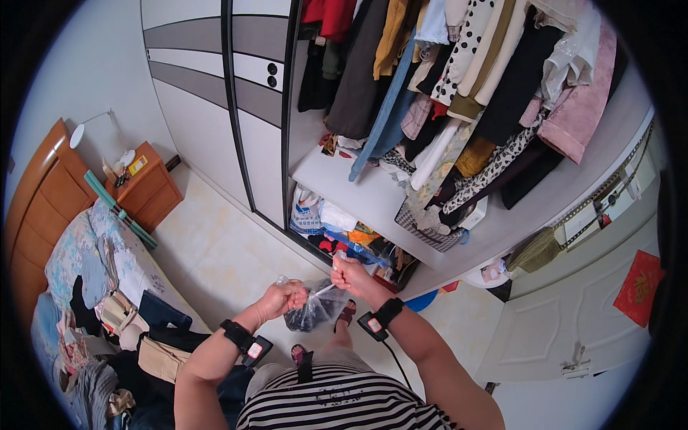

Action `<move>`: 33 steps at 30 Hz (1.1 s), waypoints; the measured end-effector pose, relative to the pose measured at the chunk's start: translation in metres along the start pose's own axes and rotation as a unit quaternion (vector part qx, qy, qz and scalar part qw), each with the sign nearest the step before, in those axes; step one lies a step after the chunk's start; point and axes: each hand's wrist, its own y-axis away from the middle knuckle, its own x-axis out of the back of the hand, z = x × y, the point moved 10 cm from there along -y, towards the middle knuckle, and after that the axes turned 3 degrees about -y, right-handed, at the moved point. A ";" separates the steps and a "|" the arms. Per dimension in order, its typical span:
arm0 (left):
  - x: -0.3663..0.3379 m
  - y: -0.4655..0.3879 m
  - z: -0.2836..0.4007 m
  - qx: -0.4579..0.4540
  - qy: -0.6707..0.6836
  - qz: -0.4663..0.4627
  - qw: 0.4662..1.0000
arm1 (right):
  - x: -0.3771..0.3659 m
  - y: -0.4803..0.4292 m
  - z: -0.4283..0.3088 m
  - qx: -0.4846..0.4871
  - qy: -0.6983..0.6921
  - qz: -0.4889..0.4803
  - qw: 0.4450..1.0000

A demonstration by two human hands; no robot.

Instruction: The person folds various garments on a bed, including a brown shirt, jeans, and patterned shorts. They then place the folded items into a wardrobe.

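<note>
A clear plastic bag (317, 309) with something dark inside hangs between my two hands, in front of my body. My left hand (282, 299) is closed on the bag's top at the left. At the upper right of the bag, my right hand (346, 273) grips another part of its top, which is stretched between the hands. Both wrists wear black straps with small devices. Beyond my right hand stands an open wardrobe (344, 172) with many hanging clothes (462, 107) and a lower compartment holding folded clothes (363, 236) and a white printed bag (306, 212).
On the left is a bed with a floral cover (126, 258), heaped with clothes (161, 357). A wooden nightstand (153, 196) stands beside it. Sliding wardrobe doors (252, 107) are at the upper left. A white door (570, 328) is at the right.
</note>
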 end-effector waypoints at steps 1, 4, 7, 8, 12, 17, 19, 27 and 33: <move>0.003 0.001 0.000 0.001 0.037 0.003 0.999 | -0.008 0.003 -0.006 0.036 0.029 -0.016 0.999; 0.016 0.004 -0.003 -0.009 -0.056 0.065 0.996 | -0.031 0.007 -0.010 0.076 0.112 0.009 0.991; 0.004 0.006 0.007 -0.110 -0.383 0.113 0.910 | -0.087 0.013 0.004 0.086 0.296 -0.107 0.945; -0.009 0.005 0.006 -0.138 -0.484 0.088 0.860 | -0.086 0.012 0.005 0.066 0.289 -0.082 0.951; -0.018 0.013 0.019 -0.237 -0.584 0.130 0.765 | -0.104 0.019 -0.008 0.165 0.296 -0.116 0.934; 0.006 0.017 0.024 -0.186 -0.556 0.188 0.788 | -0.080 0.015 0.004 0.120 0.481 -0.054 0.867; 0.018 0.017 0.017 -0.126 -0.482 0.209 0.842 | -0.080 0.021 -0.010 0.212 0.535 -0.020 0.818; 0.052 0.016 0.011 -0.031 -0.013 0.252 0.967 | -0.042 0.021 0.021 0.135 0.437 0.041 0.888; 0.020 0.005 0.027 -0.139 -0.264 0.115 0.948 | -0.045 0.017 0.018 0.057 0.286 -0.001 0.957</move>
